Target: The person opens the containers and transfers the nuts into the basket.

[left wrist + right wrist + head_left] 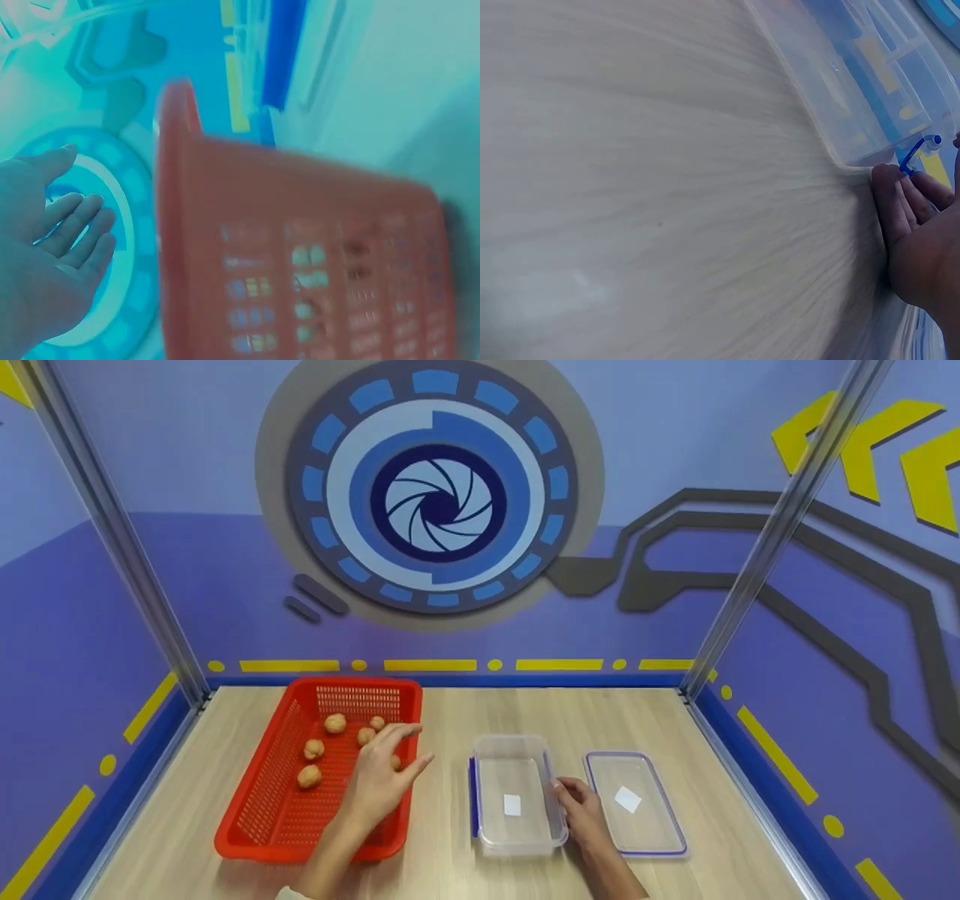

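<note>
My left hand (379, 776) hovers over the right side of a red plastic basket (274, 851), fingers spread and loosely bent, holding nothing. In the left wrist view its bare palm shows beside the basket wall (300, 180). Several walnuts (309, 776) lie in the basket, some partly hidden by that hand. A clear plastic food container (491, 780) stands uncovered on the table, with a white label (512, 805) in it. My right hand (589, 817) holds its right side, thumb at the rim; in the right wrist view the fingertips (885, 176) are against the wall beside a blue-edged clip flap.
The container's clear lid (649, 829), with a blue-purple edge and a white label, lies right of the right hand. A purple-edged flap (473, 799) hangs on the container's left. Metal posts (742, 592) and painted walls enclose the wooden table (442, 847).
</note>
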`<state>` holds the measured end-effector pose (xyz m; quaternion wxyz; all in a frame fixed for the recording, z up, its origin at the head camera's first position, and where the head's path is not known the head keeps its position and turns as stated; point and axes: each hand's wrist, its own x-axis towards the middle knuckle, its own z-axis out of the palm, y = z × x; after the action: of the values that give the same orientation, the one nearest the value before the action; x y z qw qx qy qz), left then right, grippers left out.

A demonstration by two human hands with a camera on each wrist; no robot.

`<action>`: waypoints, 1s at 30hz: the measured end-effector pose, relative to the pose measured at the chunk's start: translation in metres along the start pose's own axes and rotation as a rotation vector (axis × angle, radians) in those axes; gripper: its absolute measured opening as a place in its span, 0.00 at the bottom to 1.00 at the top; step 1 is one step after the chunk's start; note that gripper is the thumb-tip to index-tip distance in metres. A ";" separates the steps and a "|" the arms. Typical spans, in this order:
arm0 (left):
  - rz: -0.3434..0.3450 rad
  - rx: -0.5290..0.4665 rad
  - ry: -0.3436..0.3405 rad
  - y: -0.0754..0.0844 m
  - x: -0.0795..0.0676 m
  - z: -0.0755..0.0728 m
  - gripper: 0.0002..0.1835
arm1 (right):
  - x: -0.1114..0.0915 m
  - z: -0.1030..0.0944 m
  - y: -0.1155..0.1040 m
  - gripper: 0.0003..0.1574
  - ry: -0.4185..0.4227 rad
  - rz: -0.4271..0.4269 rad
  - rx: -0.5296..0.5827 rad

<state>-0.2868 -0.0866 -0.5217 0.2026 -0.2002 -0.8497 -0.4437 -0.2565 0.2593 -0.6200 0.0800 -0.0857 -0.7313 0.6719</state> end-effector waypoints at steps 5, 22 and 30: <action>0.011 -0.031 -0.008 0.017 -0.002 0.013 0.23 | 0.000 -0.001 -0.004 0.21 0.004 0.015 -0.002; -0.010 0.138 -0.132 0.048 0.032 0.065 0.46 | 0.026 -0.033 -0.005 0.35 -0.217 0.169 -0.130; 0.022 0.392 -0.280 0.062 0.067 0.074 0.51 | 0.044 -0.047 -0.080 0.45 -0.280 -0.236 -0.649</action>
<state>-0.3229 0.0181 -0.4841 0.1227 -0.2259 -0.9371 -0.2361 -0.2897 0.3089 -0.5364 0.0251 0.0710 -0.9151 0.3962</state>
